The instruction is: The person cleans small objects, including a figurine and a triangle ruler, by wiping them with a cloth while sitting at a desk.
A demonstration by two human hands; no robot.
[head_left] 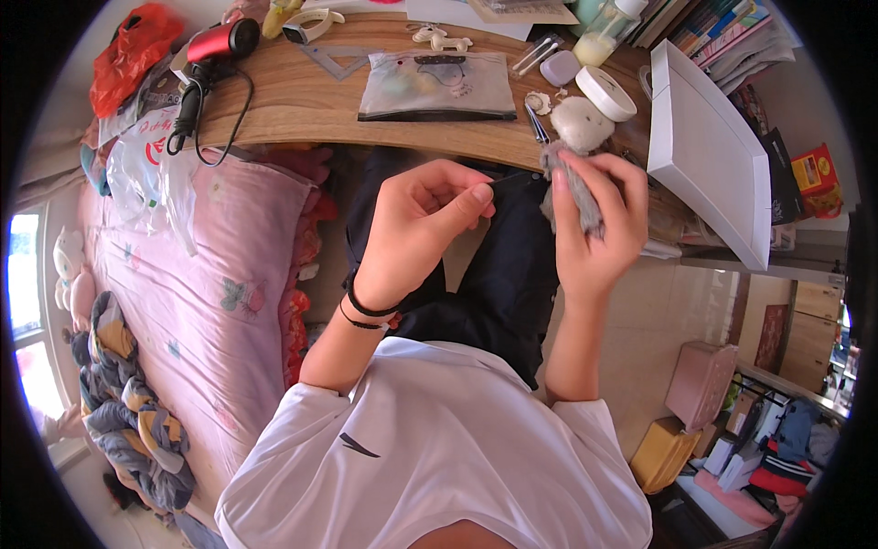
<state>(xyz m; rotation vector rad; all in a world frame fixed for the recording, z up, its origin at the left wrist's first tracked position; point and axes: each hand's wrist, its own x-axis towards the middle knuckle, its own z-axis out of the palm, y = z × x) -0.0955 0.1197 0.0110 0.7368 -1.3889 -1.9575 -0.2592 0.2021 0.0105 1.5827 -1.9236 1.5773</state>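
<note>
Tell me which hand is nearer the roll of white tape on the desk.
Right. The right hand, holding a grey felt piece, sits just below the roll of white tape, by the desk edge. The left hand pinches a thin needle farther to the left, well away from it.

Two hands: left hand, right hand. One grey felt piece in the right hand. One thin needle pinched in the left. Two black wristbands. On the far wooden desk: one red hair dryer, one clear zip pouch, one tape roll, one white box, one scissors. One pink bed, left.
</note>
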